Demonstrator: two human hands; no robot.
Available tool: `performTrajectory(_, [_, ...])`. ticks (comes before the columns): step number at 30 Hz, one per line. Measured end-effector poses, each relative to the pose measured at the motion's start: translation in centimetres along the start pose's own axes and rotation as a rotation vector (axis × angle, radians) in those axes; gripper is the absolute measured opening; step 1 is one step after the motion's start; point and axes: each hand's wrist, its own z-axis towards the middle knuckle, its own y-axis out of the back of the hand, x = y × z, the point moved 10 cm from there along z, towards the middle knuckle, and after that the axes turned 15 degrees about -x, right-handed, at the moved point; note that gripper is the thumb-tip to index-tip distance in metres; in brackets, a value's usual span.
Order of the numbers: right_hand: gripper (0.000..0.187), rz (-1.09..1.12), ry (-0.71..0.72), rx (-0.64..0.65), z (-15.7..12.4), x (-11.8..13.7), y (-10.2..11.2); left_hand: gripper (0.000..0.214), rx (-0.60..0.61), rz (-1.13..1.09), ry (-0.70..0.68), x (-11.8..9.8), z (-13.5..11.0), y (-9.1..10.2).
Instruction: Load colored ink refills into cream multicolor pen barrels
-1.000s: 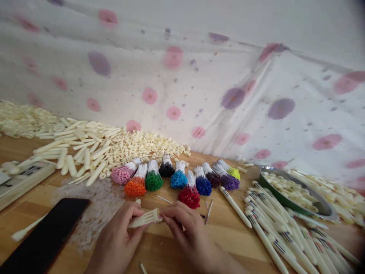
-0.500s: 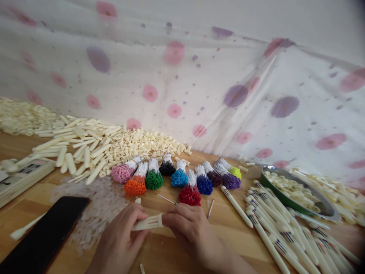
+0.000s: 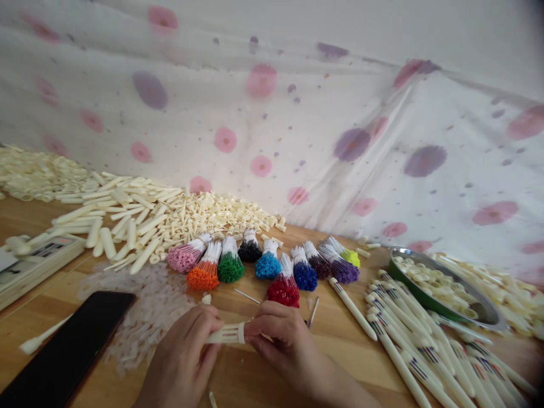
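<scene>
My left hand (image 3: 187,351) pinches a cream slotted pen barrel (image 3: 228,334) between thumb and fingers, and its lower part is hidden in the grip. The barrel lies almost level, with its ringed end to the right. At that end the fingertips of my right hand (image 3: 284,345) are closed on the rim; whether a smaller part is between them I cannot tell. Just behind my hands are bundles of coloured pen refills, with the red bundle (image 3: 284,288) closest to my right hand. Two loose refills, one (image 3: 313,313) to the right of the red bundle, rest on the table.
A black phone (image 3: 72,345) and a pile of clear plastic bits (image 3: 140,311) are at left. Cream pen parts (image 3: 170,209) heap up behind. Assembled pens (image 3: 408,334) and a green-sided metal bowl (image 3: 395,272) of rings stand at right. A flowered plastic sheet (image 3: 272,124) hangs behind.
The barrel and my left hand have shifted slightly to the right. My right fingers stay at the ringed end, with the fingertips a little more bent.
</scene>
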Motion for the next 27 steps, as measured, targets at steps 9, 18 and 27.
performTrajectory(9, [0.016,0.39,-0.458,0.069,-1.1,-3.3,-1.4,0.02,-0.006,0.027,-0.032,-0.3,-0.1,0.4])
performTrajectory(18, [0.027,0.705,-0.86,0.015,-2.7,-6.1,-3.4,0.016,0.016,0.133,-0.021,0.5,0.4,0.2])
performTrajectory(27, [0.021,0.262,-0.612,-0.166,1.2,-6.9,-1.0,0.013,0.054,-0.024,0.475,4.4,-1.3,-0.1])
